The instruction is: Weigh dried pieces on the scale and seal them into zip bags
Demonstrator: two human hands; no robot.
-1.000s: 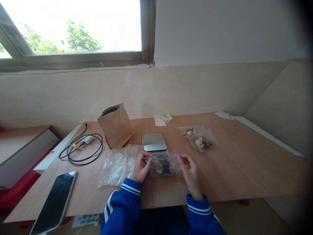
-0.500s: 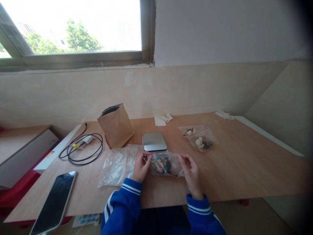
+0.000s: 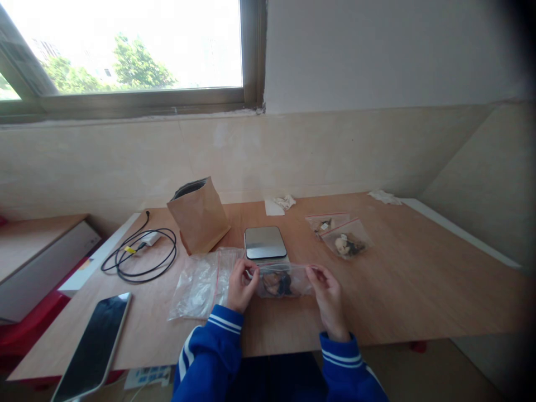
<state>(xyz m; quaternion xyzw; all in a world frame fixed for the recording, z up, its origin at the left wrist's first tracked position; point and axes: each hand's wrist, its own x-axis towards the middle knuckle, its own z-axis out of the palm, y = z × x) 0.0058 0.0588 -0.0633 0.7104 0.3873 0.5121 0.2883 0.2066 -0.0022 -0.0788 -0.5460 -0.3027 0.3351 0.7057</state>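
A clear zip bag with dark and tan dried pieces inside is stretched between my hands by its top edge. My left hand pinches the bag's left corner, thumb against fingers. At the right corner, my right hand grips the same edge, also closed. Just beyond the bag sits a small scale with a silver top. Empty-looking clear plastic bags with a red seal line lie left of my left hand, close to it. What the dried pieces are, I cannot tell for sure.
An open brown paper pouch stands at the back left. Near it lie a coiled black cable and a tablet or large phone. Two filled zip bags overlap at the right. Crumpled tissue rests by the wall.
The dried pieces and the bag's lower part have shifted slightly up and away from me. Both hands keep their hold with almost no movement.
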